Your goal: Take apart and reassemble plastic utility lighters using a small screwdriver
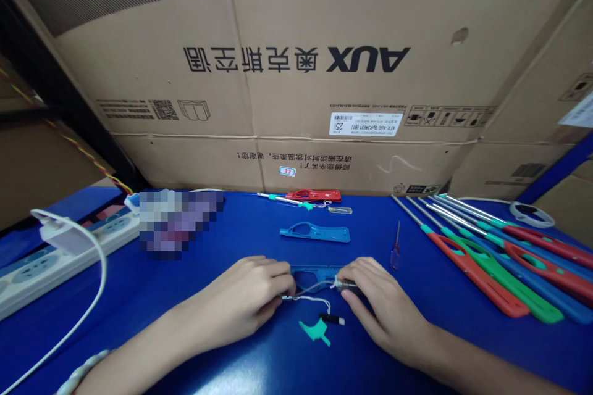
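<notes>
A blue lighter shell half lies open on the table between my hands. My left hand is closed, fingertips pinched at the shell's left end; what they grip is mostly hidden. My right hand is closed on a small part with a metal and white end, over the shell's right side. A thin grey tube runs from that part towards my left fingers. White wires lead to a black igniter just below the shell. Nearer me lies a green trigger.
Behind lie another blue shell half, an opened red lighter and a clear tank. A screwdriver and several long lighters are on the right. A power strip sits left; a cardboard wall stands behind.
</notes>
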A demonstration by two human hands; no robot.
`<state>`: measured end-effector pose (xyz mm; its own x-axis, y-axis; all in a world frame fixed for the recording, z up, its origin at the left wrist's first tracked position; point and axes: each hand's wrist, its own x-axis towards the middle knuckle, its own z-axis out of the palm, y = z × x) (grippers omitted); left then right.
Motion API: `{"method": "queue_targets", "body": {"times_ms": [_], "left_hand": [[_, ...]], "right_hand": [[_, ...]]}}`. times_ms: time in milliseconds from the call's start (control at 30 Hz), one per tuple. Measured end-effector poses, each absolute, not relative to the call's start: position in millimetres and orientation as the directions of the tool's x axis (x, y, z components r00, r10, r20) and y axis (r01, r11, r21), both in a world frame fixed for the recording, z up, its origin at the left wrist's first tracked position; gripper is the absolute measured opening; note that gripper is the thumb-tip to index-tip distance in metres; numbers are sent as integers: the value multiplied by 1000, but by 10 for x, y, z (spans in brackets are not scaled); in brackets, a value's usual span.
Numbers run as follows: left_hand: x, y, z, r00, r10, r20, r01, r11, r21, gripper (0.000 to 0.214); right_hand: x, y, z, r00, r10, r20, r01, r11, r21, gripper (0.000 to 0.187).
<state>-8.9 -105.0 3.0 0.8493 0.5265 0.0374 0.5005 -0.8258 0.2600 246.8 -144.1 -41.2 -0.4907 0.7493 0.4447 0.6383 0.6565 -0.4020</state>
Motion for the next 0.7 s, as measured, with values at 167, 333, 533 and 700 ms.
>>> {"method": "queue_targets", "body": {"times_ms": [167, 333, 533, 700], "left_hand": [[-78, -1090, -11, 855, 514, 70, 464, -818, 340, 23], [-70, -1116, 46, 840, 532, 103, 446, -787, 426, 23], [-86, -1097, 130, 815, 549, 184, 430, -787, 442, 21], [-102, -1034, 92, 817, 555, 155, 461, -791, 401, 21]], "right_hand": [[2476, -1432, -421, -477, 746, 464, 652, 655, -382, 12], [2464, -1439, -384, -460, 730, 505, 652, 664, -366, 10], [2529, -1383, -358, -439, 706, 556, 684, 664, -302, 15], [2579, -1310, -389, -468, 704, 535, 698, 665, -265, 21]]}}
